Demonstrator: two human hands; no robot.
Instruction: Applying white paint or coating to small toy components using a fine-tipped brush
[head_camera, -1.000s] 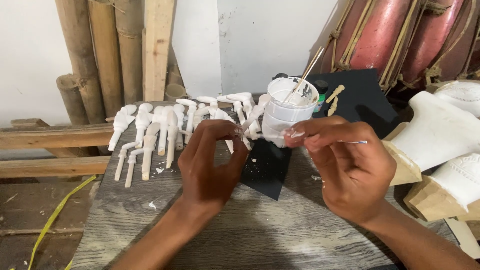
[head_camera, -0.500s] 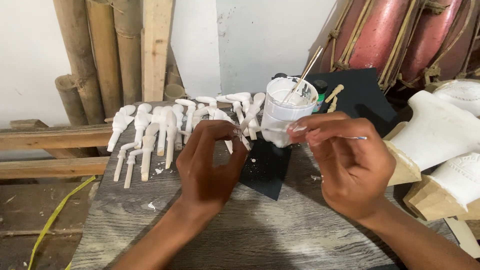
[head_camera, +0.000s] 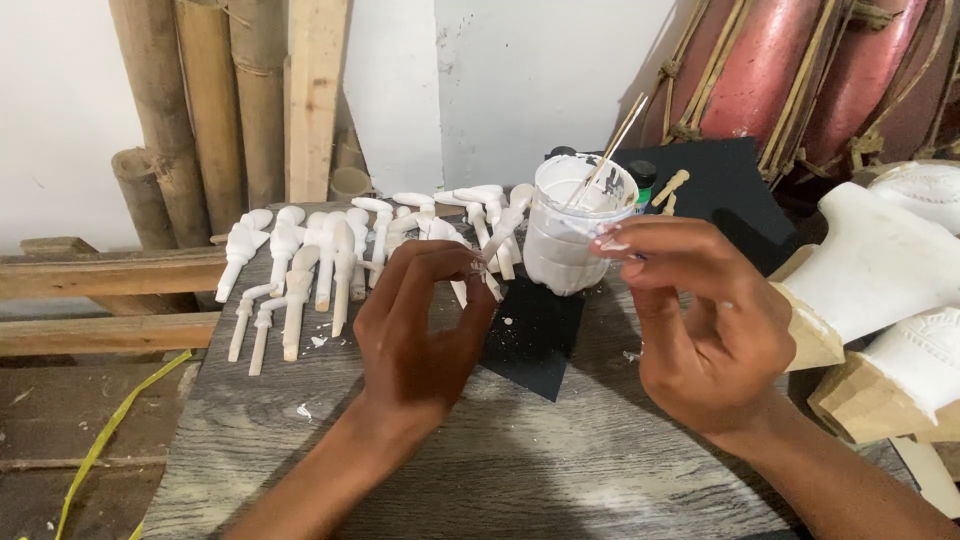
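My left hand (head_camera: 420, 330) hovers over the grey wood-grain table (head_camera: 500, 470), thumb and fingertips pinched on a small white piece (head_camera: 480, 268) that is mostly hidden. My right hand (head_camera: 700, 320) is raised beside it, its fingertips smeared white and pinched on a thin stick (head_camera: 612, 242) of which only the end shows. Just behind the fingertips stands a white plastic cup of white paint (head_camera: 565, 255) with thin sticks (head_camera: 615, 140) leaning in it. The cup rests on a black sheet (head_camera: 535, 345).
Several white-painted carved pieces (head_camera: 300, 270) lie in a row at the table's back left. Bamboo poles (head_camera: 190, 120) and wooden planks (head_camera: 110, 272) stand at left. White carved busts (head_camera: 880, 260) sit at right, below red drum-like shapes (head_camera: 760, 80) and a black board (head_camera: 720, 180).
My right hand has lifted a little and drawn its pinched fingertips closer to the cup. The left hand has stayed almost in place.
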